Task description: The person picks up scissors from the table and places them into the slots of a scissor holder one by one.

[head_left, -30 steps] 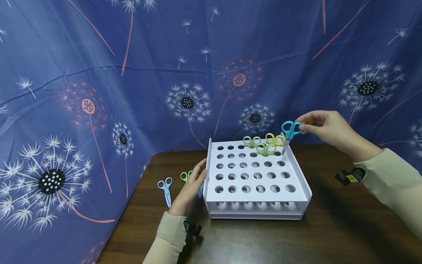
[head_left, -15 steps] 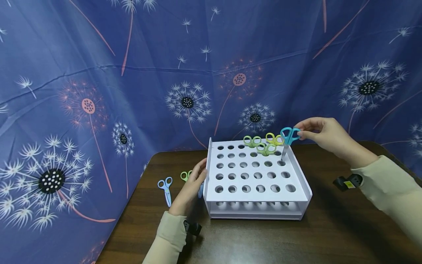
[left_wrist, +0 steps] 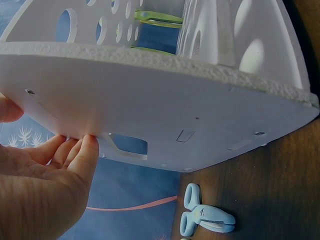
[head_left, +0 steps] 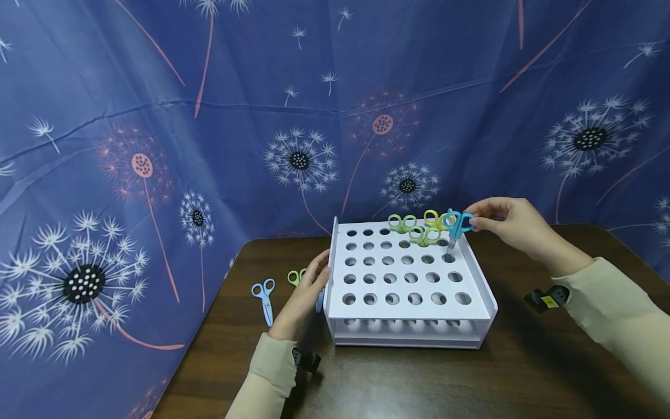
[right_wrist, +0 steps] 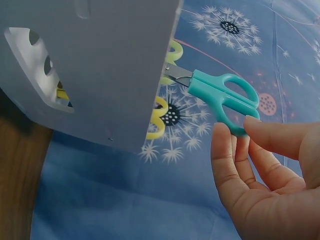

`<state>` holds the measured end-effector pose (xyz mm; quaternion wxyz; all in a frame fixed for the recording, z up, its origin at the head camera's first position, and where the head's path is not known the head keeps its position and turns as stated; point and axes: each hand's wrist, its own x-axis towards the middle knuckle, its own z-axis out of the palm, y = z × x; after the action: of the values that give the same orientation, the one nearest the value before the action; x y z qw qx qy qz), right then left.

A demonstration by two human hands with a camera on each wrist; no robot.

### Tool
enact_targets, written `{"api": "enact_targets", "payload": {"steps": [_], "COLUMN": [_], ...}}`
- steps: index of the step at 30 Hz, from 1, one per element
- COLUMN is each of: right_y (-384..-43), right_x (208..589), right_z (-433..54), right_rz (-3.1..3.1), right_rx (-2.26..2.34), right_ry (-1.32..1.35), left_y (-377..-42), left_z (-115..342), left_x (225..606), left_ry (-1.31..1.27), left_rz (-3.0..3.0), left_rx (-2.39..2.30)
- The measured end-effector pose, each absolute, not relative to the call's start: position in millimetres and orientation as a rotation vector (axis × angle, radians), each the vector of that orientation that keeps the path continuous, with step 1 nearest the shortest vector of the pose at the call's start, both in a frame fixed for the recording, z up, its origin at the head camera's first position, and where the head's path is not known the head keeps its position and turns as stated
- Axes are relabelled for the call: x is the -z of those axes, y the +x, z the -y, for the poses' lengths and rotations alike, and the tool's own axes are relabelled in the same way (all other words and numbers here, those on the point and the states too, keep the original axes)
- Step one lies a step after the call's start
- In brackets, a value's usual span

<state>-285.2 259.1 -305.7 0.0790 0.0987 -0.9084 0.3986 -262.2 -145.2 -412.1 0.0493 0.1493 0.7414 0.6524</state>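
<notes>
My right hand (head_left: 523,233) pinches one handle loop of the teal scissors (head_left: 456,226) between thumb and fingers. Their blades point down into a hole near the right side of the white holed rack (head_left: 398,314). In the right wrist view, part of the metal blade shows between the teal handle (right_wrist: 205,90) and the side panel (right_wrist: 110,65), which hides the tip. My left hand (head_left: 300,302) rests against the rack's left side; in the left wrist view its fingertips (left_wrist: 90,142) touch the panel. Green scissors (head_left: 402,223) and yellow scissors (head_left: 431,218) stand in the back holes.
Left of the rack, light blue scissors (head_left: 264,299) lie on the brown table (head_left: 398,384). Green scissors (head_left: 295,277) and another blue pair (head_left: 320,301) are partly hidden by my left hand. A blue dandelion-print cloth (head_left: 235,145) hangs behind.
My right hand has moved down and slightly toward me, lowering the teal scissors from above the rack into a hole. My left hand has stayed against the rack's side.
</notes>
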Motion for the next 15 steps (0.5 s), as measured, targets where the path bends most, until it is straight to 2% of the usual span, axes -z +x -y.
{"api": "enact_targets", "payload": {"steps": [15], "right_y": [-285], "right_x": [323], "right_z": [-255], "right_rz": [2.733], "right_rx": [-1.173], "right_ry": [0.303], "left_y": [-264], "left_z": [143], "left_x": [411], "left_ry": [0.461], "left_rz": [-2.274], "left_rx": [-1.994]}}
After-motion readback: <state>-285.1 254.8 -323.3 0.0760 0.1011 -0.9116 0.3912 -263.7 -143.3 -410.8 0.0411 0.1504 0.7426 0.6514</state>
